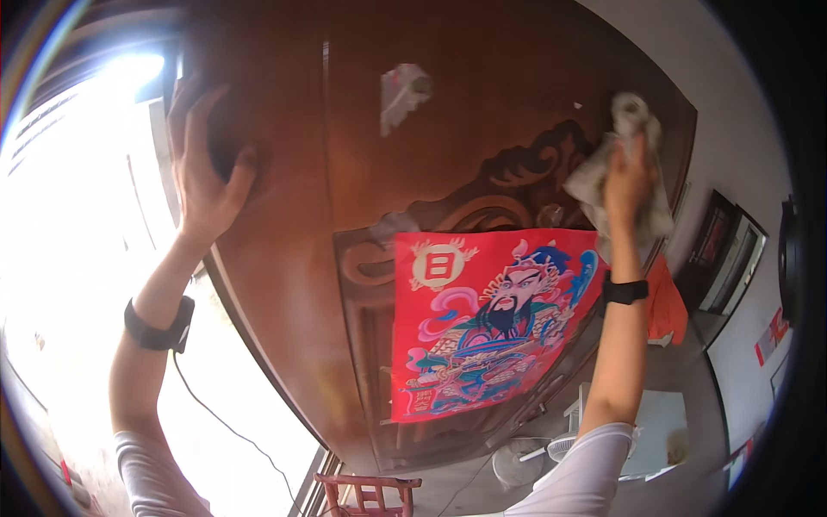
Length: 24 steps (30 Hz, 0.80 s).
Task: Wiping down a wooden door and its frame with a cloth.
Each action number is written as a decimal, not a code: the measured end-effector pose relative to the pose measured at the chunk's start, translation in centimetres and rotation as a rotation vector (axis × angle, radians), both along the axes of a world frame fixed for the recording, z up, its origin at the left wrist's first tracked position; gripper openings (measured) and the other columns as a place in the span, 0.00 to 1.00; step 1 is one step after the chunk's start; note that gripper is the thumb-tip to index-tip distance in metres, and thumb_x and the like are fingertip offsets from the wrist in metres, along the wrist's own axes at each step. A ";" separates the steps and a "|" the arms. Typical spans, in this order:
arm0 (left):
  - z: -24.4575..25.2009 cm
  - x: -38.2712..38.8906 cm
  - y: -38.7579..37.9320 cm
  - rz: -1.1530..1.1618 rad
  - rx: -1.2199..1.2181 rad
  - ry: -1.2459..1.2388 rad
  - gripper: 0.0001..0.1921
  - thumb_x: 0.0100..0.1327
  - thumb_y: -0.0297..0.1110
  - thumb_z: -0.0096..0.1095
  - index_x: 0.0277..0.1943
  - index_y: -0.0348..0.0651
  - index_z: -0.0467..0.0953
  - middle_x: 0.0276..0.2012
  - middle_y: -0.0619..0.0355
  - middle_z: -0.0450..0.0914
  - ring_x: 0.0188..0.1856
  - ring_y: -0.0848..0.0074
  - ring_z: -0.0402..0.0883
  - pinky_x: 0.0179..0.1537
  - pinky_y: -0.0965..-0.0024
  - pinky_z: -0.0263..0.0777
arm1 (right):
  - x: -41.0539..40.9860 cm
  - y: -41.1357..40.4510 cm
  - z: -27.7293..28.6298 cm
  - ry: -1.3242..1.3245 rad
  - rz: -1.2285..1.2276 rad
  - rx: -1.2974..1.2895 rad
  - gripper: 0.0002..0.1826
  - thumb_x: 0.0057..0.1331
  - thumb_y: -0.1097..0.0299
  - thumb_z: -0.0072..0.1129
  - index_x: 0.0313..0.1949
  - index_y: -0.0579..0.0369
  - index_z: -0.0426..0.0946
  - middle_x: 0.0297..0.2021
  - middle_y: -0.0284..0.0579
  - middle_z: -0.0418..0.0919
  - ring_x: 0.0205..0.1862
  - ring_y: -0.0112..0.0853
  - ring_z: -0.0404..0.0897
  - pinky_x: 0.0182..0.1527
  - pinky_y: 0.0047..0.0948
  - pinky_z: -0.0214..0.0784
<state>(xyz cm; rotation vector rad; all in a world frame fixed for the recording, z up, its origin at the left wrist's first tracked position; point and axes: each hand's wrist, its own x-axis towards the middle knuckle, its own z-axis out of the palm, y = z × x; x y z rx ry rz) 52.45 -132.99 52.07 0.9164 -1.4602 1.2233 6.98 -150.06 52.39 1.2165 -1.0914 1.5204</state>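
My right hand (625,187) presses a pale, crumpled cloth (588,178) to the upper right of a brown wooden door (278,213). My left hand (210,161) rests at the door's left edge, fingers apart, with nothing else in it; the fingertips are blurred and dark. Below the right hand, a red poster of a bearded, armoured figure (497,323) covers part of the door's carved panel (517,171). A torn scrap of whitish paper (402,97) sticks to the wood above the carving, and a tiny white fragment (577,105) is left of the cloth.
Bright light fills the doorway (213,362) at left, where a thin dark cable (226,423) hangs from my left wristband (158,323). Below stand a reddish wooden chair (368,491), an electric fan (561,446) and a pale table (656,420). Orange fabric (665,300) hangs at right.
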 end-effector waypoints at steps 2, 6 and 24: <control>0.4 0.1 0.4 -0.087 -0.031 0.000 0.29 0.48 0.31 0.53 0.57 0.37 0.62 0.59 0.43 0.60 0.62 0.53 0.56 0.61 0.58 0.51 | -4.5 -3.5 -0.7 -0.106 0.125 0.037 0.24 0.63 0.60 0.47 0.56 0.57 0.64 0.49 0.59 0.71 0.50 0.52 0.70 0.52 0.44 0.58; 0.4 0.3 0.2 -0.120 -0.071 -0.038 0.28 0.45 0.27 0.55 0.54 0.38 0.65 0.58 0.42 0.59 0.64 0.47 0.53 0.62 0.54 0.51 | 2.4 0.4 -1.6 -0.001 0.058 0.142 0.27 0.61 0.58 0.48 0.57 0.59 0.61 0.54 0.60 0.66 0.54 0.52 0.66 0.56 0.49 0.54; 0.5 2.2 0.5 -0.324 -0.086 -0.021 0.27 0.49 0.33 0.55 0.54 0.34 0.62 0.57 0.36 0.57 0.62 0.44 0.52 0.61 0.51 0.50 | 29.0 13.7 -11.7 0.943 0.391 0.243 0.32 0.51 0.47 0.56 0.57 0.34 0.66 0.54 0.55 0.63 0.62 0.54 0.53 0.59 0.63 0.41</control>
